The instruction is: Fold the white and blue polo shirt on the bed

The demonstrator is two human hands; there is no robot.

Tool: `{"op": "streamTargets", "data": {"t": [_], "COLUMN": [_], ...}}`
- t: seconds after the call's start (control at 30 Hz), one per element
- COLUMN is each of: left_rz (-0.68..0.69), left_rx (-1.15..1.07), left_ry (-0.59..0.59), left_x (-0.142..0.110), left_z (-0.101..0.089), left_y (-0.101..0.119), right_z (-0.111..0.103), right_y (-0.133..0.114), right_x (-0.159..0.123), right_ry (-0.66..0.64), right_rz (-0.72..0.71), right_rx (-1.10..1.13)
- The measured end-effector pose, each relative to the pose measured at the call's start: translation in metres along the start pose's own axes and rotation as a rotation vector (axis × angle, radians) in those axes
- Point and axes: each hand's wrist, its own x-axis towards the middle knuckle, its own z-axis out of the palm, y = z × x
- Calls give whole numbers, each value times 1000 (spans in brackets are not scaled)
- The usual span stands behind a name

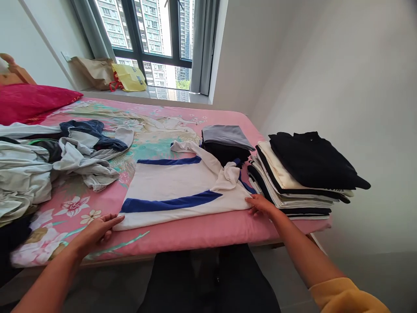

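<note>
A white long-sleeved shirt with blue stripes (172, 180) lies spread on the bed near its front edge, its collar end toward the right. One sleeve is bunched on top of it, and another stretches toward the back. My left hand (103, 227) pinches the shirt's near left corner between thumb and fingers. At the near right, my right hand (259, 204) has its fingers closed on the shirt's edge, beside the tall stack of folded clothes (293, 198). Behind the shirt sits a smaller folded pile (226, 139), grey on top and black beneath.
Loose, crumpled clothes (74, 158) heap up at the left of the bed. Floral pink bedding (208, 224) covers the bed. A red pillow (35, 102) lies at the back left. Paper bags (128, 78) stand on the window sill.
</note>
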Motion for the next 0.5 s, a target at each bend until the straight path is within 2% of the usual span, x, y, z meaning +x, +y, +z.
{"op": "streamTargets", "data": {"t": [0.2,0.37,0.5], "left_rz": [62,129,121], "left_rx": [64,43,1], "left_ry": [-75,-21,2], "left_x": [-30,-48,-52], "left_z": [4,11,12], "left_y": [2,-3,-9], "right_z": [9,11,12], "right_y": [18,40,48], "right_x": [-15,-13,-12], "right_ry": [61,89,91], "right_rz": [-14,43,37], "right_rx": [11,157,192]}}
